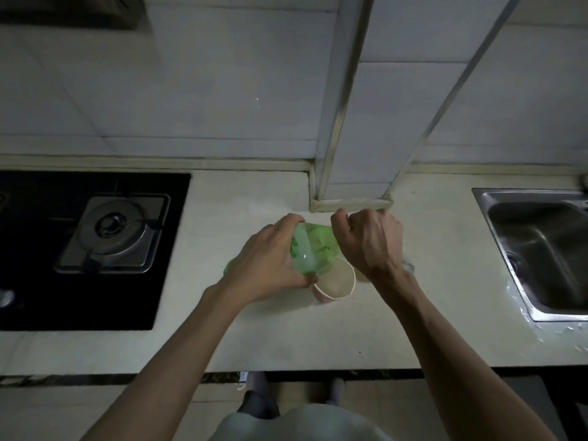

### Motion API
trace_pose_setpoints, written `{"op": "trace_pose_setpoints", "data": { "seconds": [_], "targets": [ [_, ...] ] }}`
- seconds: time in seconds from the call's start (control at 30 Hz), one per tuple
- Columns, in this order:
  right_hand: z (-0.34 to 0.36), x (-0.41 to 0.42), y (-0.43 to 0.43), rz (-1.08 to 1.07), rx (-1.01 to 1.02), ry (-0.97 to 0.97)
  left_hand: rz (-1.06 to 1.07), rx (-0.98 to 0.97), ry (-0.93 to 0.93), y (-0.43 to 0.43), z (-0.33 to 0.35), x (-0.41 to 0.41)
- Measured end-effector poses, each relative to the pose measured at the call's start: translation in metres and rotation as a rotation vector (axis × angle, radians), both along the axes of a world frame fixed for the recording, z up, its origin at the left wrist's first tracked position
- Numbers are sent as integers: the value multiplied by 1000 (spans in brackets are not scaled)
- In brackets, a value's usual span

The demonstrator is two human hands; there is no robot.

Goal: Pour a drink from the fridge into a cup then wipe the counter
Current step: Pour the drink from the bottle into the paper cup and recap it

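Head view, dim light. Reference: cup.

- Far left of the cup: black stove (95, 249) set into the tabletop (286, 338), one burner visible.
- Left hand (267, 265): just left of the cup and above it. Fingers and thumb wrapped round the body of a green bottle (313, 249), firm grip.
- Bottle: clear green plastic, held off the tabletop, tilted, lying directly above the cup's left rim. Its base end shows past the left wrist.
- Cup (337, 281): pale paper, standing upright on the tabletop, mouth open upward. Contents cannot be made out.
- Right hand (370, 240): above the cup's right side, fingers curled tight on the bottle's upper end. Cap hidden by the hand.
- Behind the cup: tiled pillar (350, 154) meeting the tabletop.
- Far right of the cup: steel sink (541, 249).
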State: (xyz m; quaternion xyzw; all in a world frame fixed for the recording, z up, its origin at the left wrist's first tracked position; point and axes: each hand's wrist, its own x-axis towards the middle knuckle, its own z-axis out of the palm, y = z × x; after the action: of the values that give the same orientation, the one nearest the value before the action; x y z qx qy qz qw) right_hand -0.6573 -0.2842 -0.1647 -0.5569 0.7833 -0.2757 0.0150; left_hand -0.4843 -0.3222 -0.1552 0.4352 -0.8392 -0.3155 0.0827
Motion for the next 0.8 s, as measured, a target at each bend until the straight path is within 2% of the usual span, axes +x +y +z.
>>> {"op": "trace_pose_setpoints", "data": {
  "seconds": [0.13,0.27,0.5,0.63,0.8],
  "targets": [
    [-3,-6,2,92,-161,-46,-37,-41,-6,-1,9,-1],
    [-4,-12,-1,176,-238,-107,-76,-39,17,-6,16,-2],
    [7,-15,1,497,-403,-14,-246,424,142,-24,23,11],
    [12,-21,8,510,-352,-33,-229,467,154,-22,22,12],
    [21,-18,25,332,-166,-332,-129,290,104,-17,17,10]
  ]
}}
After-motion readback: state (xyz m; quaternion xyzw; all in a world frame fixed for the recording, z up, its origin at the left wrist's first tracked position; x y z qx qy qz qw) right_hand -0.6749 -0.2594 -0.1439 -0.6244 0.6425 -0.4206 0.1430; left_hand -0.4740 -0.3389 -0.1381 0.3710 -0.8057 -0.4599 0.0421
